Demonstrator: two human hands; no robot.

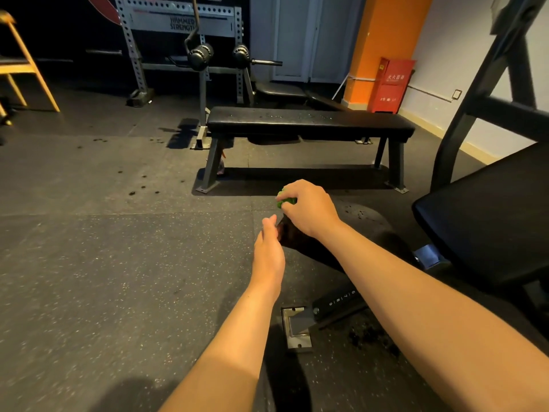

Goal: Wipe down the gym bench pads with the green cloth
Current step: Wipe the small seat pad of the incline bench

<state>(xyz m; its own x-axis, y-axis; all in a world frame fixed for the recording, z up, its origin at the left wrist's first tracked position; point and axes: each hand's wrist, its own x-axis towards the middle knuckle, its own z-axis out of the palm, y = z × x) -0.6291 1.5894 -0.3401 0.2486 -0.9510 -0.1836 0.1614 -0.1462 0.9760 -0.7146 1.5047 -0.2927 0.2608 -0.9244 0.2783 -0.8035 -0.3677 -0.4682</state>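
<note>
Well, the flat bench [309,123] stands ahead, and a nearer seat pad [365,221] lies beneath the hands. The left hand [269,248] hovers with straight fingers, holding nothing. The right hand [312,208] bunches the green cloth [285,201] over that pad. Soft and light, the cloth likely wipes best spread flat under the palm.

The floor [104,263] was matt dark rubber, rough-grained with pale flecks. The flat bench's pad [309,121] looked like black vinyl with a dull sheen, finely speckled on top; its legs [212,165] were dark painted metal, matt. The near pad [490,209] was smooth black upholstery, faintly glossy at the edge. The cloth [285,201] was soft green fabric, crumpled. A foot plate [295,325] showed bare, shiny metal. The rack [178,19] was grey perforated steel, satin. The cabinet [392,84] was red painted metal, the chair [26,63] pale varnished wood.
</note>
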